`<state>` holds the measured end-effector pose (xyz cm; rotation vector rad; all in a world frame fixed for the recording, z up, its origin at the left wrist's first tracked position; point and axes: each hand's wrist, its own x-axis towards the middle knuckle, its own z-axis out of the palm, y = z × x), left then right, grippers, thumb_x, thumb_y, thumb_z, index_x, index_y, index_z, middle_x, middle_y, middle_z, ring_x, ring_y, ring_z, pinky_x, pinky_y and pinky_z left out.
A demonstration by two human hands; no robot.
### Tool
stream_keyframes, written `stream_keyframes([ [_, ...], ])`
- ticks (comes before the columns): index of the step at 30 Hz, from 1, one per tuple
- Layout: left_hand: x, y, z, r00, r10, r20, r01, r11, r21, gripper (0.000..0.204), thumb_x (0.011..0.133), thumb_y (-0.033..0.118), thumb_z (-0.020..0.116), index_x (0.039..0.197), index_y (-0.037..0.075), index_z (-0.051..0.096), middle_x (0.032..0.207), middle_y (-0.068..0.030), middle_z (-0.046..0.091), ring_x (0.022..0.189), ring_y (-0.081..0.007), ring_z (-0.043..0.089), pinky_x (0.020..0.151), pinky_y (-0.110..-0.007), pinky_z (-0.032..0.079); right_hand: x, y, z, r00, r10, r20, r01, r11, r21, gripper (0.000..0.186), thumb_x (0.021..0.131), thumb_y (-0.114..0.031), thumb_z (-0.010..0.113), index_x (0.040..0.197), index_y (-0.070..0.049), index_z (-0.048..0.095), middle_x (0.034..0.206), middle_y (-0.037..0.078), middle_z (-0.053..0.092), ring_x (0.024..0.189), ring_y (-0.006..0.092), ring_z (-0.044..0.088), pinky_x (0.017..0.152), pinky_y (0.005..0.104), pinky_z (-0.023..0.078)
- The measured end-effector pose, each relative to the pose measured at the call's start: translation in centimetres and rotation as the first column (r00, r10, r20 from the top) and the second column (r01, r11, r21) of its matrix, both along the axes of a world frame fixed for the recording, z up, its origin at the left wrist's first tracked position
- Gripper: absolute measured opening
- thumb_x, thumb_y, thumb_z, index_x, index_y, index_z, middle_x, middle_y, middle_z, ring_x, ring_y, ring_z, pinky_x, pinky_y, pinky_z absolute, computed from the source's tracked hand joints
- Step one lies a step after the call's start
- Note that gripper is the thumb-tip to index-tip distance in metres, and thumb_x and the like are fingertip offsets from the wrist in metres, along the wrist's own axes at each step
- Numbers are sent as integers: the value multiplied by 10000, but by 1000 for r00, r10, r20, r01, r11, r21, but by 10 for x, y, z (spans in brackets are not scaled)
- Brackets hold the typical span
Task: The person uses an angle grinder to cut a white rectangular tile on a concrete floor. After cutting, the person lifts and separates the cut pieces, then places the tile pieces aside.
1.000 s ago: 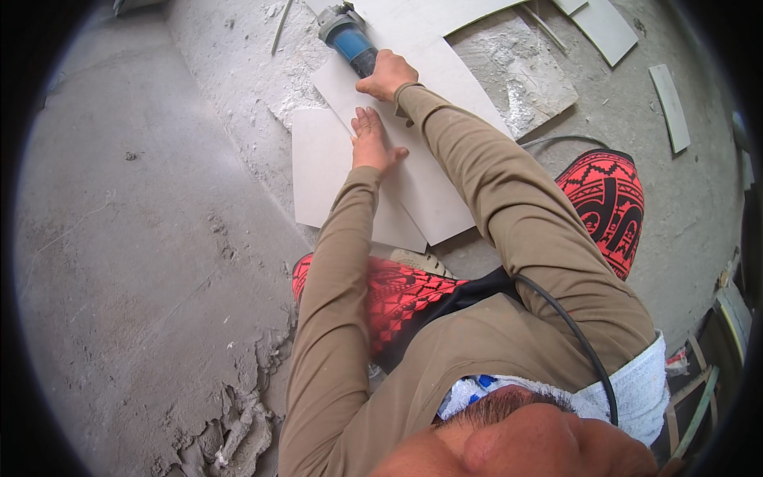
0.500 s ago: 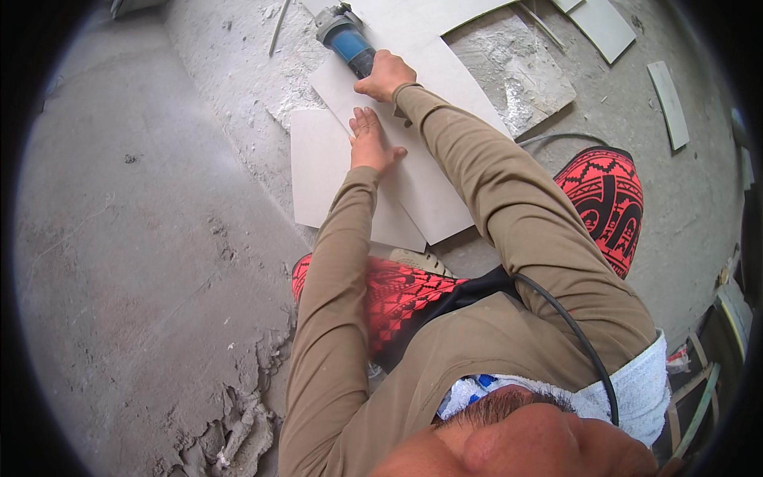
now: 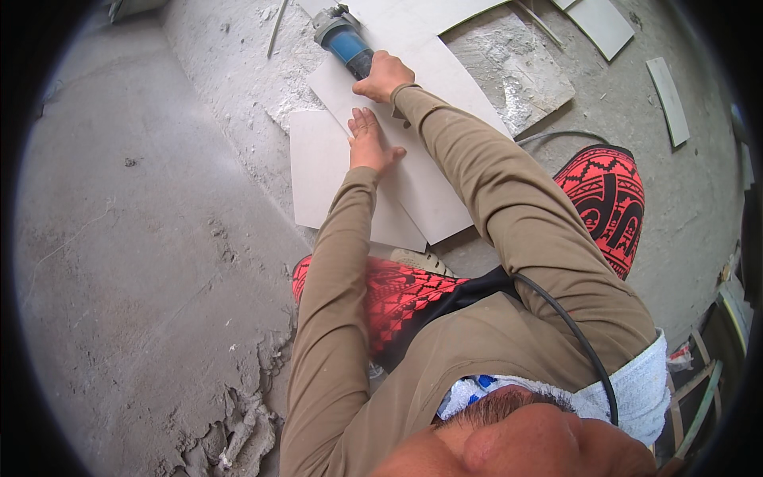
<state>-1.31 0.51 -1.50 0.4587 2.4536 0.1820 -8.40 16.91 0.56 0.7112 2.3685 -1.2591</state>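
Observation:
My right hand (image 3: 384, 78) is wrapped round the dark rear end of a blue power tool (image 3: 344, 41) with a grey metal head, over a long pale tile (image 3: 447, 146) at the upper middle. My left hand (image 3: 369, 147) lies on the pale tiles just nearer to me, fingers stretched and thumb out to the right. A second pale tile (image 3: 318, 171) lies under and left of the long one, showing at its left and lower edge. The tool's underside is hidden.
A dusty white board (image 3: 536, 75), a narrow tile strip (image 3: 666, 99), more tiles (image 3: 596, 24) and a grey cable (image 3: 560, 134) lie on the rough floor. Crumbled mortar (image 3: 246, 421) is at lower left, scrap strips (image 3: 707, 397) at lower right. My knees in red-patterned trousers (image 3: 600, 207) flank my arms.
The tool and my right hand have edged very slightly up and to the left. My left hand stays spread on the tiles.

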Motion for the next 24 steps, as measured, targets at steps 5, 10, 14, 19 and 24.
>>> stream_keyframes([
  [5,0,0,1,1000,-2,1,2,1000,-2,1191,755,384,828,1591,49,49,1651,-235,2,1515,-448,62,1194,-544,229,1,0,-1,1000,3,1,-3,1000,-7,660,658,-351,785,1168,22,592,1103,177,707,1025,284,707,894,362,564],
  [10,1,-1,-1,1000,-1,-5,1,1000,10,1192,752,386,829,1591,49,52,1653,-231,3,1514,-451,61,1193,-546,230,2,1,-1,1000,2,6,-2,1000,-11,672,660,-356,789,1179,21,588,1109,178,706,1029,287,706,899,363,562],
  [14,1,-1,-2,1000,-3,-5,3,1000,8,1197,747,385,832,1591,49,53,1653,-230,1,1514,-450,62,1194,-544,230,1,1,-2,1000,7,9,-7,1000,-11,677,662,-359,791,1185,21,587,1107,177,706,1028,286,706,900,363,561],
  [19,0,-1,-2,1000,4,-4,-4,1000,12,1201,745,382,834,1592,50,50,1654,-228,-2,1515,-446,62,1197,-538,224,3,1,3,1000,12,13,-12,1000,-4,683,661,-363,796,1184,23,587,1104,175,706,1025,282,707,898,361,562],
  [24,1,0,-1,1000,1,-6,0,1000,8,1202,744,386,833,1592,49,51,1653,-231,1,1515,-446,66,1196,-537,227,3,1,2,1000,6,11,-6,1000,8,681,661,-363,798,1181,23,589,1104,174,707,1024,279,708,896,361,564],
])
